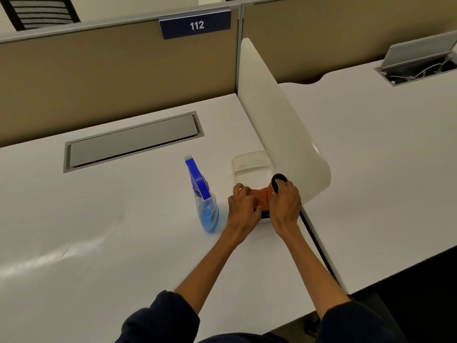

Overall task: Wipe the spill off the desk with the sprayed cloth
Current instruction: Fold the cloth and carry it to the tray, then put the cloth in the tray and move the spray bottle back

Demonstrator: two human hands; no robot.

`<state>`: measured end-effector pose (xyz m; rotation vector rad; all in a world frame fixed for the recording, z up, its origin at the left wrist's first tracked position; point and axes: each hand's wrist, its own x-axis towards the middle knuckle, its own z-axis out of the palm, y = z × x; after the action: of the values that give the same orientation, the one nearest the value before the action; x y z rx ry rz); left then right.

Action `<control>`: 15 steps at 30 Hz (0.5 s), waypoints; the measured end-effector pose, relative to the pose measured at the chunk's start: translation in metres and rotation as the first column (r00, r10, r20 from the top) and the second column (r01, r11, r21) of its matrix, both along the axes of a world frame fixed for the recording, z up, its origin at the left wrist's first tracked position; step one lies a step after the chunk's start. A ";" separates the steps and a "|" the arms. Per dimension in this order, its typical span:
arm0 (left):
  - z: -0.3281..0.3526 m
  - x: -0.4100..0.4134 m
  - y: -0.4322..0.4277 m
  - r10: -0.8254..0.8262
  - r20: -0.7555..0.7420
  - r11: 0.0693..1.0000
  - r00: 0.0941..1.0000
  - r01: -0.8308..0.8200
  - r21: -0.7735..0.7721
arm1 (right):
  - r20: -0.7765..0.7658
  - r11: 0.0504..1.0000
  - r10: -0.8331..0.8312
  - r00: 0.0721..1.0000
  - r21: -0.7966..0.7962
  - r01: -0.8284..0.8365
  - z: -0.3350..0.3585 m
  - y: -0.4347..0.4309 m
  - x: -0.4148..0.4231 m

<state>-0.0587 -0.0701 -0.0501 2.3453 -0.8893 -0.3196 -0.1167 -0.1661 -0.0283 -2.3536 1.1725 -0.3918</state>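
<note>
An orange cloth lies bunched in a clear plastic container at the right side of the white desk. My left hand and my right hand both grip the cloth over the container's near end. A round black object shows at my right hand's fingertips; what it is stays unclear. A clear spray bottle with blue liquid and a blue trigger head stands just left of my left hand. I can make out no spill on the desk.
A white curved divider rises directly right of the container. A grey cable-tray lid sits in the desk at the back. Tan partition panels with a "112" sign close off the rear. A neighbouring desk lies to the right.
</note>
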 end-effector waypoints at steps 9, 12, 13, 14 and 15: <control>-0.009 -0.013 -0.009 0.079 -0.001 0.997 0.997 -0.079 0.022 | 0.078 0.994 -0.012 0.997 0.106 0.004 -0.010 -0.004 0.007; -0.012 -0.014 -0.009 0.080 -0.014 0.997 0.997 -0.080 -0.003 | 0.087 0.992 -0.018 0.996 0.125 0.007 -0.011 -0.007 0.006; -0.012 -0.014 -0.007 0.078 -0.026 0.997 0.997 -0.078 -0.015 | 0.077 0.993 -0.013 0.997 0.119 0.004 -0.011 -0.006 0.005; -0.012 -0.014 -0.005 0.075 -0.036 0.997 0.997 -0.076 -0.035 | 0.074 0.994 -0.008 0.997 0.108 0.000 -0.011 -0.005 0.004; -0.011 -0.013 -0.002 0.075 -0.049 0.995 0.996 -0.078 -0.068 | 0.073 0.996 -0.004 0.997 0.091 -0.003 -0.011 -0.002 0.003</control>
<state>-0.0719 -0.0724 -0.0612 2.2922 -0.7740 -0.3051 -0.1136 -0.1686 -0.0390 -2.2415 1.1324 -0.4124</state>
